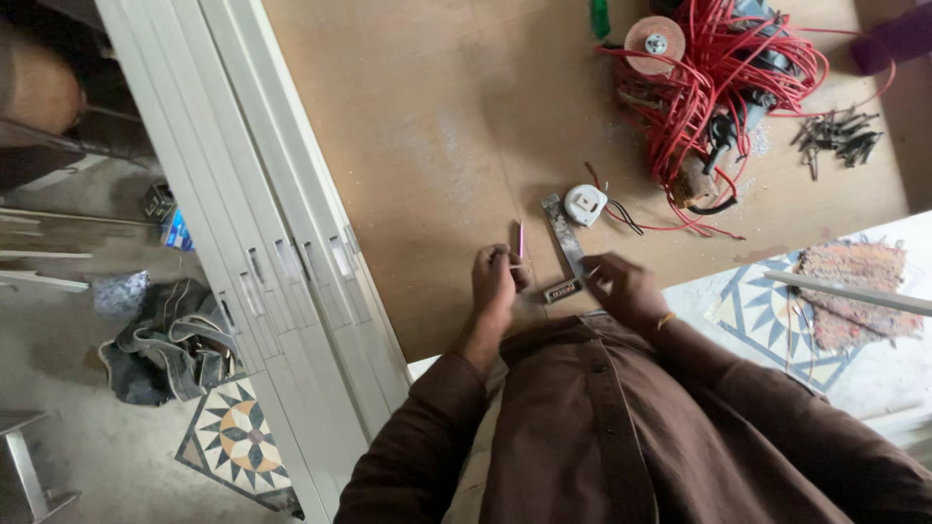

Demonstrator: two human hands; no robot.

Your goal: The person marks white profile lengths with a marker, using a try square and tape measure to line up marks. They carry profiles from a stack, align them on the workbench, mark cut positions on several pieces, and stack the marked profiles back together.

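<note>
I lean over a brown plywood board [427, 126]. My left hand [493, 283] is closed around a thin pink pencil [520, 240] whose tip points away from me. My right hand [626, 287] rests on the lower end of a metal try square [565, 248] that lies on the board near its front edge. The square's dark stock [562, 290] sits between my two hands.
A white tape measure [585, 204] lies just beyond the square. Tangled red wire [718, 78] over power tools and a disc [653, 42] fills the far right, with a pile of dark screws [839, 138] beside it. Pale profile lengths [262, 252] run along the left. A bag [170, 340] lies on the floor.
</note>
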